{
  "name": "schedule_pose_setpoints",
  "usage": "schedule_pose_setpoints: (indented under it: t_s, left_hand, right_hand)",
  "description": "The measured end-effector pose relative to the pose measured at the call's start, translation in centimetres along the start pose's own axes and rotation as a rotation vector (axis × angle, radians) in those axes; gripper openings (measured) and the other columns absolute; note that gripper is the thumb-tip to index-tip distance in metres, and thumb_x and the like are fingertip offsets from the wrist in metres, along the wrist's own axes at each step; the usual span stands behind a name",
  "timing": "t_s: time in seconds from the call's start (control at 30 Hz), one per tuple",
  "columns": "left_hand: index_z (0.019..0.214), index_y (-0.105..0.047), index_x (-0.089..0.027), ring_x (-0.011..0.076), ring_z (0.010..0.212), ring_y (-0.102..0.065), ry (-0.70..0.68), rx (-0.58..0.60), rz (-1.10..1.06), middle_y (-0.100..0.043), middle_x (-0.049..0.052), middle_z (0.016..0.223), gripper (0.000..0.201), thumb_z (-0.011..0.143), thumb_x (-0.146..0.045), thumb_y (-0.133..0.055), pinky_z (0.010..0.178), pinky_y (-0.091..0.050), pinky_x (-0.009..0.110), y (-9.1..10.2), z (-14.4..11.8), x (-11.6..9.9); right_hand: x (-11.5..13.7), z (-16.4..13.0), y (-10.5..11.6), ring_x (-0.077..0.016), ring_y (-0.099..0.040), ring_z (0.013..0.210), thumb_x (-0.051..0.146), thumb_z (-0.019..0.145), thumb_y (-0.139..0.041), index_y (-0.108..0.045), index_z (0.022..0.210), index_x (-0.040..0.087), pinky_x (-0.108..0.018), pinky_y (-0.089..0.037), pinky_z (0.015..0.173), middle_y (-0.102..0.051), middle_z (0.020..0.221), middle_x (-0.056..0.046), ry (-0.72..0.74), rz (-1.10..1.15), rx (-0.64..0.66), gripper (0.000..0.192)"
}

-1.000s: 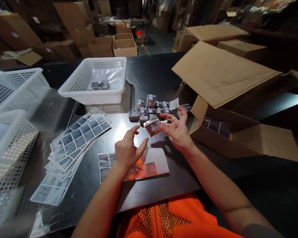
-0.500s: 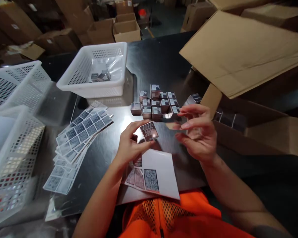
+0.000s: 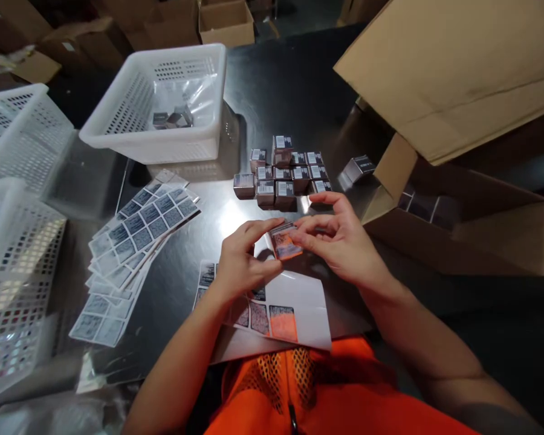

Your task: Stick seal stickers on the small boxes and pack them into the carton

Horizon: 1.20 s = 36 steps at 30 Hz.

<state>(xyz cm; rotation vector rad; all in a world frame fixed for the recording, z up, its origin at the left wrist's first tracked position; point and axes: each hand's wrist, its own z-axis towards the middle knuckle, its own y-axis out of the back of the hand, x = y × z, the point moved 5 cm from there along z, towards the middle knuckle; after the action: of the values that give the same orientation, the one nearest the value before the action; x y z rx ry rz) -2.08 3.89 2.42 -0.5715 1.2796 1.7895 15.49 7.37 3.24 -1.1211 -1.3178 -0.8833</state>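
**Two hands on one small box**

Both hands meet over the table's middle. The left hand point(image 3: 240, 263) and right hand point(image 3: 340, 241) pinch a small box point(image 3: 284, 240) between fingertips, each closed narrowly on it from its own side. The box sits tilted, one flat face up toward the camera; that face glows orange-grey and its print is too blurred to read. Its long axis cannot be told.

Under the hands lies a sticker sheet point(image 3: 294, 302), mostly peeled, with a few code labels left along its near edge. At 12 o'clock stands a cluster of boxes point(image 3: 283, 175), white barcode labels on top, unreadable. At 9 o'clock fans a stack of sheets point(image 3: 136, 241) printed with dense code squares. At 11 o'clock a white basket point(image 3: 118, 130) holds a few boxes. At 2 o'clock sits an open carton point(image 3: 435, 78).
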Motion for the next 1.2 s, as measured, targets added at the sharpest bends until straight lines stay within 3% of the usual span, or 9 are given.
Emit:
schedule_pose_setpoints:
  t_s: [0.5, 0.77, 0.87, 0.93, 1.0, 1.07, 1.13, 1.2]
  left_hand:
    - [0.125, -0.07, -0.023, 0.0139, 0.08, -0.069, -0.029, -0.012, 0.03, -0.078, 0.004, 0.114, 0.056, 0.071, -0.013, -0.079, 0.069, -0.057, 0.025, -0.1, -0.1, -0.1]
    - [0.127, -0.069, -0.023, 0.0179, 0.097, -0.073, -0.052, -0.003, 0.023, -0.078, 0.006, 0.114, 0.055, 0.075, -0.018, -0.084, 0.084, -0.059, 0.03, -0.2, -0.1, -0.2]
    - [0.127, -0.069, -0.023, 0.0168, 0.091, -0.072, -0.047, 0.013, 0.038, -0.078, 0.005, 0.112, 0.053, 0.076, -0.019, -0.082, 0.078, -0.059, 0.029, -0.3, -0.3, -0.4]
    - [0.126, -0.07, -0.023, 0.0156, 0.085, -0.071, -0.057, 0.009, 0.046, -0.078, 0.004, 0.11, 0.051, 0.077, -0.022, -0.082, 0.072, -0.057, 0.027, -0.2, -0.5, -0.7]
    - [0.124, -0.071, -0.024, 0.0127, 0.075, -0.067, -0.07, -0.008, 0.045, -0.078, 0.003, 0.107, 0.049, 0.077, -0.027, -0.084, 0.062, -0.051, 0.023, 0.0, -0.7, -0.9]
    - [0.124, -0.071, -0.025, 0.0077, 0.058, -0.056, -0.038, -0.021, 0.057, -0.077, 0.0, 0.102, 0.05, 0.077, -0.033, -0.085, 0.05, -0.041, 0.021, 0.3, -0.8, -0.6]
    - [0.124, -0.072, -0.026, 0.0061, 0.051, -0.046, -0.011, -0.067, 0.105, -0.075, -0.002, 0.095, 0.049, 0.078, -0.038, -0.084, 0.047, -0.038, 0.022, 0.7, -0.9, -0.2]
    - [0.125, -0.072, -0.027, 0.0078, 0.051, -0.044, -0.007, -0.116, 0.162, -0.072, -0.002, 0.089, 0.049, 0.079, -0.042, -0.082, 0.051, -0.04, 0.024, 1.1, -1.0, 0.0]
  right_hand:
    - [0.0, 0.1, -0.1, -0.0182, -0.074, 0.075, 0.043, 0.068, -0.093, -0.041, 0.114, 0.028, -0.03, -0.064, 0.068, -0.069, 0.071, 0.007, 0.027, -0.034, -0.043, 0.071]
    - [-0.4, -0.4, -0.2, -0.0206, -0.074, 0.084, 0.042, 0.07, -0.092, -0.043, 0.114, 0.03, -0.035, -0.065, 0.073, -0.064, 0.07, 0.008, 0.055, -0.09, -0.106, 0.067]
    - [-0.5, 0.0, 0.3, -0.0207, -0.073, 0.08, 0.039, 0.065, -0.094, -0.046, 0.116, 0.031, -0.035, -0.064, 0.071, -0.051, 0.067, 0.011, 0.103, -0.165, -0.184, 0.07]
    - [-0.2, 0.0, 0.4, -0.0181, -0.071, 0.07, 0.04, 0.062, -0.096, -0.048, 0.117, 0.032, -0.033, -0.062, 0.062, -0.046, 0.069, 0.011, 0.125, -0.202, -0.166, 0.073]
    - [0.6, -0.6, 0.6, -0.0165, -0.069, 0.071, 0.041, 0.065, -0.094, -0.05, 0.117, 0.032, -0.032, -0.062, 0.061, -0.051, 0.078, 0.008, 0.185, -0.227, -0.102, 0.069]
    - [1.9, -2.4, 1.6, -0.0175, -0.07, 0.082, 0.039, 0.074, -0.089, -0.053, 0.115, 0.033, -0.034, -0.064, 0.069, -0.058, 0.093, 0.003, 0.354, -0.272, -0.1, 0.055]
    - [3.4, -5.6, 4.5, -0.0198, -0.069, 0.09, 0.038, 0.082, -0.082, -0.052, 0.112, 0.036, -0.039, -0.064, 0.075, -0.056, 0.103, 0.0, 0.63, -0.383, -0.296, 0.043]
    - [4.5, -10.3, 9.7, -0.0226, -0.066, 0.089, 0.044, 0.087, -0.073, -0.045, 0.108, 0.038, -0.043, -0.063, 0.073, -0.051, 0.102, -0.001, 0.889, -0.592, -0.734, 0.036]
